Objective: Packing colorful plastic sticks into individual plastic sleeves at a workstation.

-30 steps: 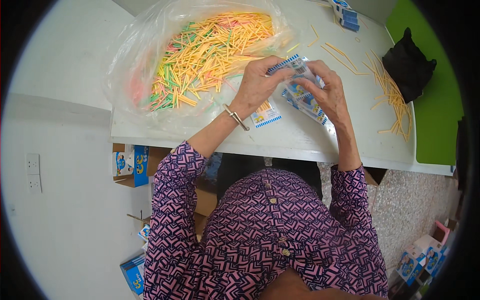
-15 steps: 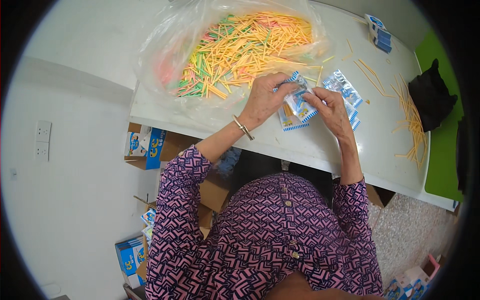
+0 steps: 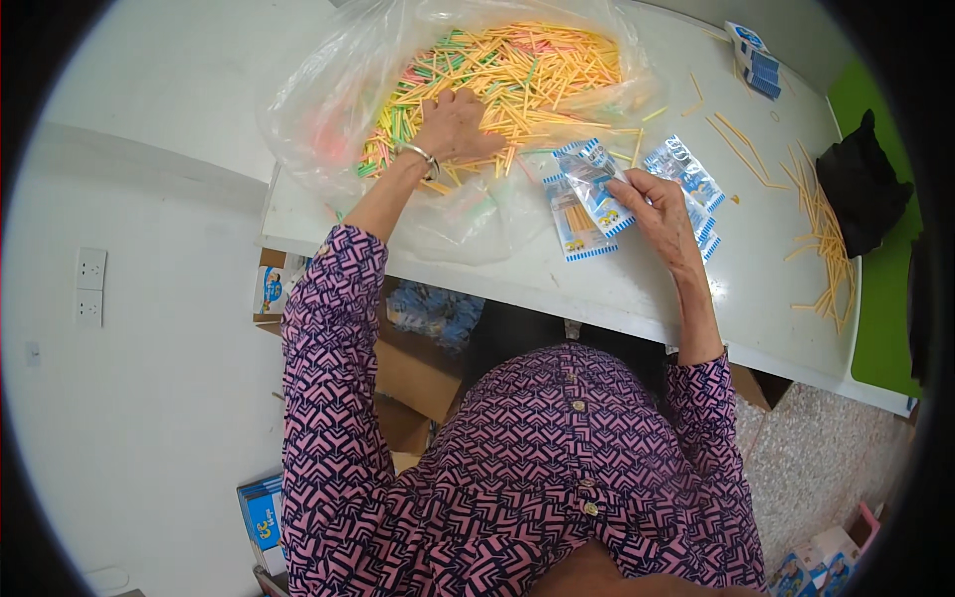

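My left hand (image 3: 458, 124) reaches into a large clear plastic bag (image 3: 328, 119) and rests on a heap of thin coloured sticks (image 3: 517, 70), mostly yellow with some green and pink; its fingers curl over the sticks, a bangle on the wrist. My right hand (image 3: 662, 214) holds a small clear packet with blue-and-white edges (image 3: 594, 179) just above the white table (image 3: 637, 289). Another such packet, filled with yellow sticks (image 3: 575, 227), lies under it. More packets (image 3: 686, 174) lie beside my right hand.
Loose yellow sticks (image 3: 821, 234) are scattered at the table's right, next to a black bag (image 3: 860, 194). Small blue-and-white packets (image 3: 753, 60) lie at the far edge. Cardboard boxes (image 3: 418, 373) and blue-and-white cartons (image 3: 267, 289) stand under the table. A green surface (image 3: 885, 328) borders the right.
My left hand has let go of the packet and moved left into the plastic bag onto the sticks. My right hand keeps the packet.
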